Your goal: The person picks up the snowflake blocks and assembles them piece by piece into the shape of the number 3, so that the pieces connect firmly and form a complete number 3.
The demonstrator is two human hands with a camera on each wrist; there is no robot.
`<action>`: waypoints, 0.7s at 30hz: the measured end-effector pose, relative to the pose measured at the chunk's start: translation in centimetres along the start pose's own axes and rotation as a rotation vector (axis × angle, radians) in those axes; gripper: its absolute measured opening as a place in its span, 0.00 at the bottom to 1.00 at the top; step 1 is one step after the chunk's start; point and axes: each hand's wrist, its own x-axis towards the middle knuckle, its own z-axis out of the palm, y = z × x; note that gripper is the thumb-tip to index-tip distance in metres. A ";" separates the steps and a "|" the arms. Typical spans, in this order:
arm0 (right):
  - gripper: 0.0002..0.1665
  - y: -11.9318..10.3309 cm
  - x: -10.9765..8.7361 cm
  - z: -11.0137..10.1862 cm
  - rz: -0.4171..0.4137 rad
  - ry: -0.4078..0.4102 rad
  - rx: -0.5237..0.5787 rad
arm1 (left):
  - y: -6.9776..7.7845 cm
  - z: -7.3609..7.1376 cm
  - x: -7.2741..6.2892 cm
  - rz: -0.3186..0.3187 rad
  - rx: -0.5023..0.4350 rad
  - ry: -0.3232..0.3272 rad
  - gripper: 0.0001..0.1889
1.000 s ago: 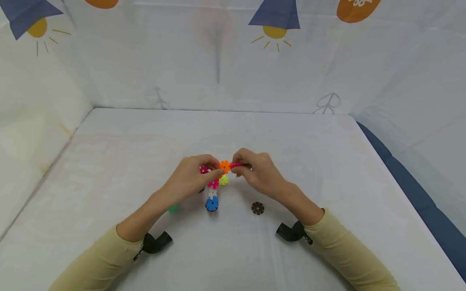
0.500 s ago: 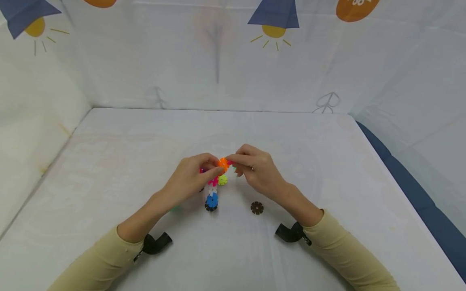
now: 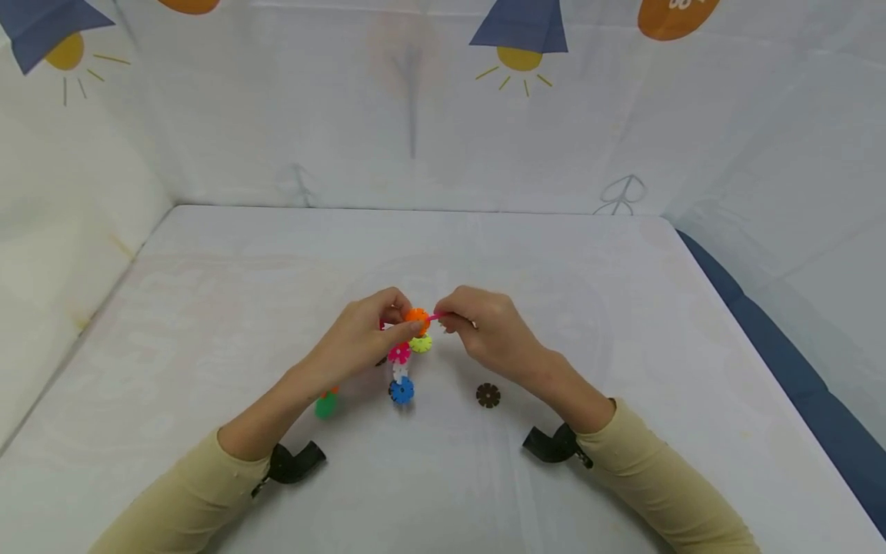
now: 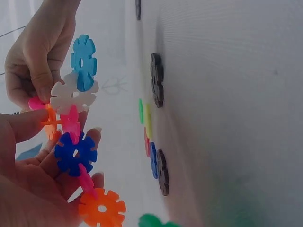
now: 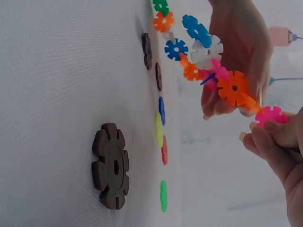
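Note:
Between both hands is an assembly of interlocking flower-shaped plastic discs. My left hand (image 3: pixel 360 331) grips it near an orange disc (image 5: pixel 227 92). Thumb and fingers of my right hand (image 3: pixel 494 323) pinch a pink disc (image 5: pixel 271 115) at the orange end; whether it is fully slotted in cannot be told. From the left hand hang a white disc (image 4: pixel 61 101), a light blue disc (image 4: pixel 84 49), a dark blue disc (image 4: pixel 64 153) and another orange disc (image 4: pixel 113 208). A green disc (image 3: pixel 325 406) shows below the left wrist. The left palm hides part of the assembly.
A brown disc (image 3: pixel 487 395) lies on the white table (image 3: pixel 588 308) below the right hand. Further loose discs lie flat beyond, among them a yellow disc (image 5: pixel 158 130) and a bright green disc (image 5: pixel 164 196). Black wrist cameras (image 3: pixel 296 463) are strapped to both forearms.
My right hand's index finger, extended over the pink disc half a second ago, is now curled back, pinching its edge. The assembly has turned slightly; the green disc shows more below the left wrist.

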 end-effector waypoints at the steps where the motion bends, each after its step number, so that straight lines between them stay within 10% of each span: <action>1: 0.06 0.0 0.0 0.1 -0.008 0.001 0.000 | 0.0 0.0 0.0 -0.001 0.000 -0.001 0.09; 21: 0.06 -0.3 -0.4 0.6 -0.109 0.047 -0.115 | 0.9 0.0 -0.4 -0.013 0.016 0.071 0.04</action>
